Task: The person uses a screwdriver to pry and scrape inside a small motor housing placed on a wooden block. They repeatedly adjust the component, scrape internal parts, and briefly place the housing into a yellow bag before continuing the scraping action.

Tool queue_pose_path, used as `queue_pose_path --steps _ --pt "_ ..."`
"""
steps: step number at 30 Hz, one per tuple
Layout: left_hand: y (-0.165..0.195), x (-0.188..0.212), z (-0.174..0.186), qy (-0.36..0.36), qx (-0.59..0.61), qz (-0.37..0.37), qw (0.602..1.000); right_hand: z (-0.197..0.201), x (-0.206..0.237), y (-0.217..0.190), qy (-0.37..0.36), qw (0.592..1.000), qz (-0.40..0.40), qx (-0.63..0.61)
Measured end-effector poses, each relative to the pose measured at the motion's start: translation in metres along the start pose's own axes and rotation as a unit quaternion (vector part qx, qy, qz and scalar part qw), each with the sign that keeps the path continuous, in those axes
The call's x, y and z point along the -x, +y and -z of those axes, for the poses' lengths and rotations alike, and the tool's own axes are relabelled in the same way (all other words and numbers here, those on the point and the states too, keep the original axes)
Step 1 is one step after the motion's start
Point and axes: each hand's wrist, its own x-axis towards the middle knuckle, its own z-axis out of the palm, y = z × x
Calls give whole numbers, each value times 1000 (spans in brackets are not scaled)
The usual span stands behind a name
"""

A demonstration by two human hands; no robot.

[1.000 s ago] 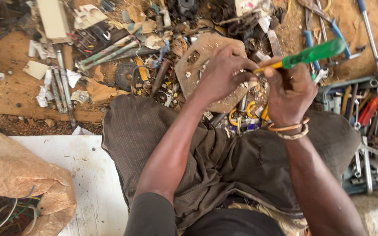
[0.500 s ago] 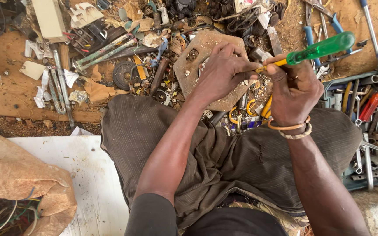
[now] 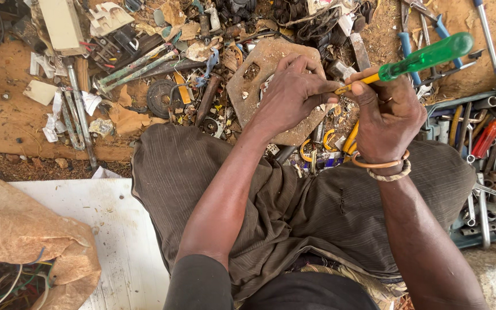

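Observation:
My right hand [image 3: 387, 115] grips a screwdriver with a translucent green handle [image 3: 429, 55] and a yellow collar, its tip pointing left toward my left hand. My left hand [image 3: 290, 95] is closed around a small part that its fingers hide, resting over a worn brown board [image 3: 254, 77] on the ground. The screwdriver tip meets the fingers of my left hand. Two bracelets circle my right wrist. My knees in brown trousers lie below both hands.
Scrap metal, wires and broken parts [image 3: 162, 63] litter the dirt ahead. A tray of spanners and tools [image 3: 489, 172] lies at the right. Blue-handled pliers [image 3: 417, 34] rest at the top right. A white board [image 3: 110, 229] and a paper sack of wires [image 3: 24, 258] lie at the lower left.
The screwdriver handle has swung a little up and to the right while both hands stay together over the board. The view has shifted slightly.

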Motion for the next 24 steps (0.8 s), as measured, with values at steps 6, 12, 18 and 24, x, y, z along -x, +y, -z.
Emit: queue_pose_path --steps 6,12,18,24 --pt "4 -1 0 -10 15 41 999 1 -3 14 -9 996 41 83" --pt "4 -3 -1 3 14 25 1000 0 -8 21 -5 992 54 117" --pt "3 1 1 9 83 105 991 -1 -9 16 -67 996 36 -47" --pt "3 1 3 29 50 9 998 2 -3 12 -4 997 -11 80"
